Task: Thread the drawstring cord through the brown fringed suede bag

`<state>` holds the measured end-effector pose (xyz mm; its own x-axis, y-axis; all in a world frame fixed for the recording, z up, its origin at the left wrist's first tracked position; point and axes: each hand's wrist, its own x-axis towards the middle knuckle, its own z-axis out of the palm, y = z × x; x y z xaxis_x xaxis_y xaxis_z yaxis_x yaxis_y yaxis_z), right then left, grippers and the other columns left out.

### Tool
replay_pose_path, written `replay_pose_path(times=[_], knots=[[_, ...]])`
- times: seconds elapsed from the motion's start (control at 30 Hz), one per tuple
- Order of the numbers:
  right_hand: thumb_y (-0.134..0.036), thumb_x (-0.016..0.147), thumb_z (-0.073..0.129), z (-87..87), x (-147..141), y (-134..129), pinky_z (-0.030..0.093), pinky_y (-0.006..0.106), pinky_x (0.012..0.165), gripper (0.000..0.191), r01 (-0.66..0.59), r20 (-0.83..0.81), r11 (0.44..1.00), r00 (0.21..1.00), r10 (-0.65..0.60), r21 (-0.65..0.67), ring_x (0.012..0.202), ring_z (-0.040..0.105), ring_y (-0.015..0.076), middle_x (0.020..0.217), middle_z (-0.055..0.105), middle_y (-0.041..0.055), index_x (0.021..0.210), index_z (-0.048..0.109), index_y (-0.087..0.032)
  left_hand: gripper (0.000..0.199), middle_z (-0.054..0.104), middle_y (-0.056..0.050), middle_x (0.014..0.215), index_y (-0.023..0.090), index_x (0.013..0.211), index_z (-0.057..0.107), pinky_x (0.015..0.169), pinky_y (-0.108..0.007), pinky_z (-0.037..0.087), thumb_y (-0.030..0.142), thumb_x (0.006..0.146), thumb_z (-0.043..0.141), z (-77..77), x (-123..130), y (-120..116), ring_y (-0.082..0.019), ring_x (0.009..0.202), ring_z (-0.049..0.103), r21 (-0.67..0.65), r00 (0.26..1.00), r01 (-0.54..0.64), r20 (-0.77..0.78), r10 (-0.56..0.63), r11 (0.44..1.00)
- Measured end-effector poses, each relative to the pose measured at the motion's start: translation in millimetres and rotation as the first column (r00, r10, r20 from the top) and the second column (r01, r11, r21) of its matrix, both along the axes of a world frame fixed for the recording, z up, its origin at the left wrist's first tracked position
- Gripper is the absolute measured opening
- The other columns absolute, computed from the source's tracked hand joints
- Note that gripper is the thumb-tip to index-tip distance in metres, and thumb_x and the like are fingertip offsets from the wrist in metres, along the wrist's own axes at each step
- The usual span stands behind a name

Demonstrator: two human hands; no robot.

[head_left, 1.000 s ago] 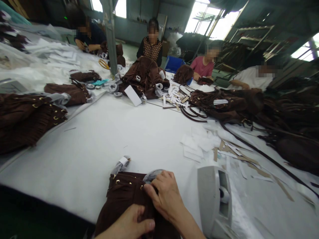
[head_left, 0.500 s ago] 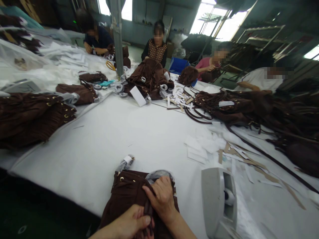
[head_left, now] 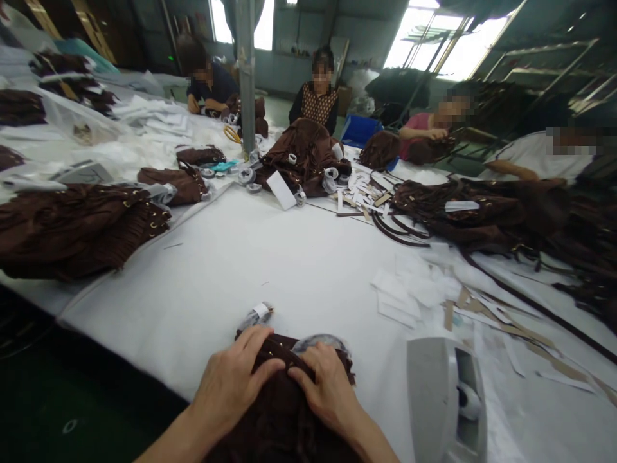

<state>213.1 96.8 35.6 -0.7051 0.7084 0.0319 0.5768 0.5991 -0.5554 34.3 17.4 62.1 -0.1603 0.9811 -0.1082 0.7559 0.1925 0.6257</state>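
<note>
Bag: soft dark-brown bag [head_left: 284, 402] with small gold eyelets lay on the white table [head_left: 216, 263].
Wrapping: cloudy plastic covered its curved handle [head_left: 322, 339].
Grip: left hand [head_left: 236, 373] and right hand [head_left: 330, 382], nearly closed, held its top.

Gripping top edge of brown bag [head_left: 284, 411] at near side of white bench [head_left: 216, 270], with left hand [head_left: 234, 373] and right hand [head_left: 330, 382], thumbs toward wearer. Noted to right of bag, apart from it: grey device [head_left: 434, 392]. Farther back, beyond bare stretch: heaped brown bags [head_left: 301, 154], paper scraps [head_left: 364, 193], seated people [head_left: 315, 103].
</note>
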Motion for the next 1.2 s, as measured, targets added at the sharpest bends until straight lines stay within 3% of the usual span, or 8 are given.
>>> replay_pose_path(times=[0.17, 0.27, 0.4, 0.53, 0.7, 0.9, 1.0, 1.2], knots=[[-0.026, 0.089, 0.057, -24.6, 3.2, -3.6, 0.038, 0.036, 0.071, 0.018, -0.062, -0.088, 0.973, 0.993, 0.083, 0.220, 0.073, 0.051, 0.0209, 0.069, 0.059, 0.0036, 0.073, 0.058, -0.018, 0.034, 0.067, -0.005, 0.089, 0.020, 0.090, 0.060, 0.062, -0.030, 0.047, 0.052, 0.086, 0.051, -39.8, -16.2, 18.2, -0.024, 0.077, 0.066, -0.096, 0.913, 0.326, -0.224, -0.340, 0.940], [-0.036, 0.091, 0.054, -33.7, 3.5, 3.9, 0.039, 0.035, 0.068, 0.024, -0.019, -0.138, 0.964, 0.989, 0.057, 0.265, 0.070, 0.053, 0.0208, 0.068, 0.061, 0.0042, 0.076, 0.061, -0.018, 0.036, 0.066, -0.004, 0.081, 0.020, 0.083, 0.059, 0.062, -0.029, 0.046, 0.054, 0.087, 0.048, -55.6, -22.2, 26.2, -0.023, 0.077, 0.065, -0.042, 0.908, 0.351, -0.231, -0.351, 0.935], [-0.041, 0.093, 0.049, -10.6, 15.7, 7.0, 0.043, 0.032, 0.073, 0.027, 0.214, -0.276, 0.976, 0.941, -0.195, 0.042, 0.080, 0.059, 0.0204, 0.082, 0.065, 0.0052, 0.084, 0.062, -0.020, 0.027, 0.065, -0.005, 0.103, 0.022, 0.100, 0.059, 0.075, -0.031, 0.048, 0.045, 0.088, 0.051, -42.3, -30.3, 25.6, -0.021, 0.084, 0.063, 0.160, 0.992, 0.129, -0.038, -0.124, 0.979], [-0.044, 0.092, 0.047, 23.0, 38.9, -15.3, 0.044, 0.027, 0.063, 0.032, 0.535, -0.245, 0.817, 0.780, -0.575, -0.215, 0.067, 0.060, 0.0181, 0.070, 0.065, 0.0032, 0.081, 0.065, -0.019, 0.031, 0.066, -0.003, 0.080, 0.020, 0.097, 0.061, 0.060, -0.026, 0.048, 0.046, 0.089, 0.046, -17.2, -16.8, 4.6, -0.014, 0.057, 0.058, 0.065, 0.941, -0.127, 0.324, 0.099, 0.990], [-0.045, 0.088, 0.047, 22.1, 39.2, -53.6, 0.032, 0.022, 0.040, 0.040, 0.453, -0.004, 0.668, 0.826, -0.564, -0.590, 0.038, 0.048, 0.0111, 0.050, 0.054, -0.0020, 0.064, 0.061, -0.017, 0.047, 0.061, -0.004, 0.067, 0.013, 0.082, 0.060, 0.043, -0.020, 0.042, 0.056, 0.087, 0.041, -17.1, 25.9, -15.7, -0.016, 0.055, 0.061, -0.306, 0.701, 0.245, 0.711, 0.050, 0.920], [-0.028, 0.081, 0.055, 8.1, 23.9, -78.0, 0.036, 0.022, 0.049, 0.018, 0.390, -0.063, 0.754, 0.868, -0.493, -0.528, 0.054, 0.055, 0.0133, 0.061, 0.063, 0.0000, 0.075, 0.068, -0.017, 0.045, 0.056, -0.001, 0.067, 0.013, 0.080, 0.058, 0.045, -0.022, 0.044, 0.057, 0.083, 0.050, -35.8, 48.4, -11.8, -0.014, 0.054, 0.054, -0.182, 0.737, 0.286, 0.669, -0.095, 0.941], [-0.028, 0.082, 0.054, 9.8, 28.1, -79.8, 0.040, 0.023, 0.055, 0.018, 0.429, -0.100, 0.762, 0.838, -0.536, -0.484, 0.058, 0.058, 0.0150, 0.064, 0.066, 0.0006, 0.073, 0.066, -0.018, 0.045, 0.060, -0.004, 0.070, 0.013, 0.079, 0.058, 0.049, -0.023, 0.045, 0.057, 0.082, 0.051, -39.6, 48.7, -12.9, -0.016, 0.062, 0.058, -0.233, 0.592, 0.277, 0.805, 0.025, 0.932], [-0.034, 0.086, 0.052, 11.8, 39.3, -67.1, 0.044, 0.026, 0.061, 0.019, 0.576, -0.268, 0.769, 0.723, -0.637, -0.277, 0.064, 0.062, 0.0170, 0.075, 0.069, 0.0019, 0.088, 0.065, -0.020, 0.032, 0.070, -0.012, 0.082, 0.010, 0.096, 0.058, 0.067, -0.030, 0.050, 0.038, 0.080, 0.065, -29.0, 48.1, -20.7, -0.017, 0.070, 0.065, -0.431, 0.053, 0.293, 0.899, 0.436, 0.853]])
